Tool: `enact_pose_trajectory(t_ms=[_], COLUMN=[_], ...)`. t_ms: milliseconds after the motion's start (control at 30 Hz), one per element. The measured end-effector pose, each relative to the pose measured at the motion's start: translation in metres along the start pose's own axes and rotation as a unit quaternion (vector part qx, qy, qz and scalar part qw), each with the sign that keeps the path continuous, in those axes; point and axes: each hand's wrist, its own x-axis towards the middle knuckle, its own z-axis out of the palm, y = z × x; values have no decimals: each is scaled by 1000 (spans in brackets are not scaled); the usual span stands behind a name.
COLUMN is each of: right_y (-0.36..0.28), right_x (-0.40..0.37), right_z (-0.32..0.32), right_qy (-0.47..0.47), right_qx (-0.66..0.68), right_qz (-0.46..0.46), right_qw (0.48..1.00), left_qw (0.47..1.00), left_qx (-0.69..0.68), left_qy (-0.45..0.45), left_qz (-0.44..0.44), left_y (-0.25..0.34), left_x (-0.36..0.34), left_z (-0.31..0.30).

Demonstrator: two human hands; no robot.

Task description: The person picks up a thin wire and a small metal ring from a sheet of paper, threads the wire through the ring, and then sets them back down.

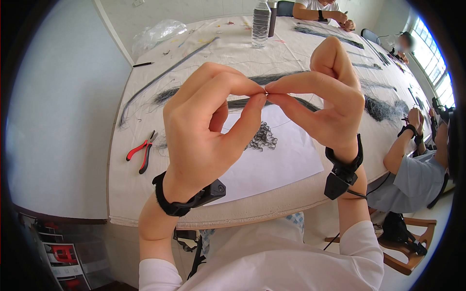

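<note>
My left hand (204, 131) and my right hand (330, 97) meet fingertip to fingertip above the table. Thumb and forefinger of each are pinched together. A tiny dark speck shows where the tips meet; what they hold is too small to make out. Below them lies a white sheet of paper (291, 160), bearing a pile of small dark wire loops (263, 137), partly hidden by my left hand. Behind the hands, a bundle of thin grey wires (167, 95) stretches across the cloth. Pliers with red and black handles (145, 151) rest left of my left hand.
A water bottle (261, 24) stands at the back beside a dark flask (273, 19). A clear plastic bag (158, 36) and a black pen (143, 64) lie at the far left. More wire bundles (330, 37) lie on the right, where other people sit around the table.
</note>
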Motion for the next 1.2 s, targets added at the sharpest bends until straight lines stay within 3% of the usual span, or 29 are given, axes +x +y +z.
enact_pose_trajectory(t_ms=[267,1200], right_y=[-1,-4], right_x=[1,0], right_z=[-2,-3], right_qy=[1,21], right_qx=[1,-27], right_qz=[-3,-24], right_qw=[1000,999], left_qw=[999,1000], left_qx=[35,19], left_qy=[18,4], left_qz=[30,6], left_y=[2,4], left_x=[-1,-5], left_z=[1,1])
